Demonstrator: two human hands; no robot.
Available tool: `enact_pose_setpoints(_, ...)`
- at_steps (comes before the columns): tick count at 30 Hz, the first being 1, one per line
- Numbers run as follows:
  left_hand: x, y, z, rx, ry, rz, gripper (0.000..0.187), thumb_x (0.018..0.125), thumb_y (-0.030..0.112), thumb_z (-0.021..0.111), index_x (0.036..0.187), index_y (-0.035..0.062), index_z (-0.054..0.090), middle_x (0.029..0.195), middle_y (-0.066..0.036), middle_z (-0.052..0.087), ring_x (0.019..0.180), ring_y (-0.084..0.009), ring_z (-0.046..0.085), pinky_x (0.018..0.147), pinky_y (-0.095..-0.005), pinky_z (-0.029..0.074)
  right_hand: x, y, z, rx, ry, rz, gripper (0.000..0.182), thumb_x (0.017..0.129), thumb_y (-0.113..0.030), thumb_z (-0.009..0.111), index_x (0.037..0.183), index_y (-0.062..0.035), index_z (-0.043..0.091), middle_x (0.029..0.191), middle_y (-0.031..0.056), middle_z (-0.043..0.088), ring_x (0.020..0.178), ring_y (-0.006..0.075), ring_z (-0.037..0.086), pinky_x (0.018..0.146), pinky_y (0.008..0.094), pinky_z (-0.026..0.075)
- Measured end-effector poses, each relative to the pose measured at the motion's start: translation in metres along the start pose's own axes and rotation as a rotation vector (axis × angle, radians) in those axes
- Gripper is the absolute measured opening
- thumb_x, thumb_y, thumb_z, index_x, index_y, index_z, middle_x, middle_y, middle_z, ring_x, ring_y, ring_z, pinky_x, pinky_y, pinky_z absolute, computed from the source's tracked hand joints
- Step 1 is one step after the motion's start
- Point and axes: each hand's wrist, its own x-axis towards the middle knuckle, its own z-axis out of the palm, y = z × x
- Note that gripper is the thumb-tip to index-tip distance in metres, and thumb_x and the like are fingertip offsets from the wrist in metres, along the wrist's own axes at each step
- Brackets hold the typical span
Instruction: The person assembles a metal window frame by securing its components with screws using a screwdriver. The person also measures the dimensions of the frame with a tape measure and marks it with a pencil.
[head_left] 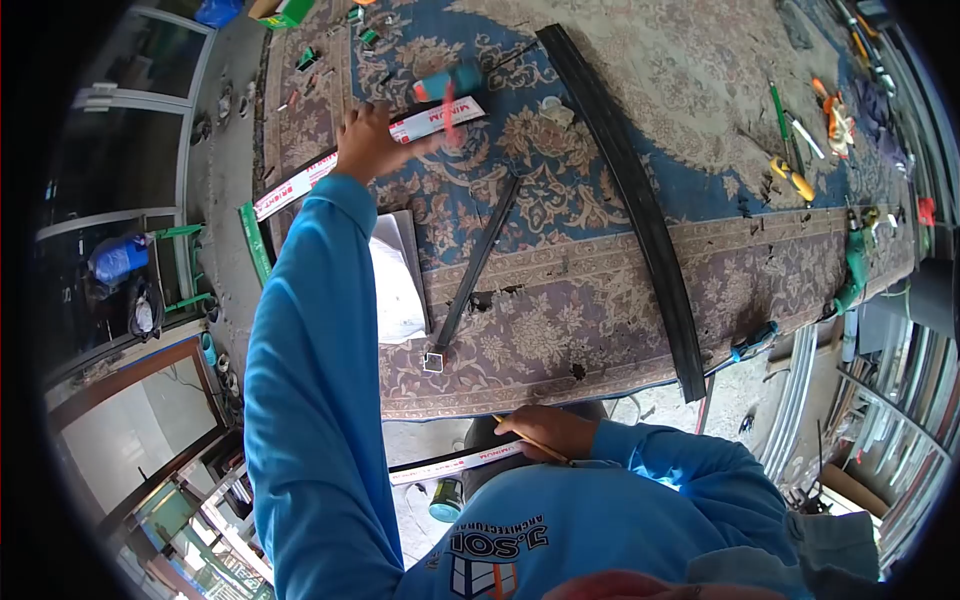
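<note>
My left hand (368, 142) reaches far across the carpeted table, its fingers spread over a long strip with white-and-red printed film (290, 190). Just beyond its fingertips lies a blurred teal-and-orange tool (447, 83), with a red smear below it that I cannot make out. My right hand (553, 430) is low in front of my body, closed around a thin yellow pencil (532, 442). Under that hand runs another film-covered strip (455, 466), below the table edge. Between the hands are a thin dark bar (480, 262) and a sheet of white paper (397, 285).
A long black profile (640, 210) crosses the patterned carpet (540, 320). At the right are a yellow-handled tool (792, 180), a green drill-like tool (853, 265) and a blue-handled tool (754, 341). Metal lengths (885, 400) stand beyond the table's right edge.
</note>
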Motion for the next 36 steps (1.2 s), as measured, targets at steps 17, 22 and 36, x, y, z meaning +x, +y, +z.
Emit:
enact_pose_setpoints(17, -0.293, -0.134, -0.335, -0.113, 0.017, -0.326, 0.039, 0.067, 0.020, 0.075, 0.097, 0.0045, 0.056, 0.086, -0.018, 0.066, 0.080, -0.0394, 0.065, 0.070, -0.0470, 0.052, 0.049, 0.057, -0.165, -0.776, 0.473, 0.309, 0.043, 0.087, -0.014, 0.064, 0.124, 0.0016, 0.049, 0.085, 0.0198, 0.067, 0.083, 0.0382, 0.065, 0.070, 0.0444, 0.050)
enact_pose_setpoints(22, -0.560, -0.116, -0.419, -0.126, 0.215, -0.888, 0.041, 0.064, 0.017, 0.077, 0.092, 0.0040, 0.051, 0.083, -0.015, 0.061, 0.078, -0.0371, 0.063, 0.066, -0.0454, 0.050, 0.073, 0.007, -0.087, -0.304, 0.425, 0.332, 0.047, 0.091, -0.012, 0.062, 0.134, -0.0052, 0.045, 0.074, 0.0046, 0.058, 0.059, 0.0100, 0.049, 0.049, 0.0265, 0.040)
enact_pose_setpoints(36, -0.950, 0.045, -0.431, 0.022, -0.020, -1.523, 0.043, 0.063, 0.015, 0.079, 0.096, 0.0107, 0.051, 0.091, -0.009, 0.057, 0.088, -0.0272, 0.061, 0.074, -0.0402, 0.050, 0.259, -0.105, 0.309, -0.436, -0.598, 0.143, 0.038, 0.094, -0.012, 0.061, 0.130, -0.0060, 0.051, 0.064, 0.0008, 0.050, 0.056, 0.0078, 0.045, 0.051, 0.0281, 0.041)
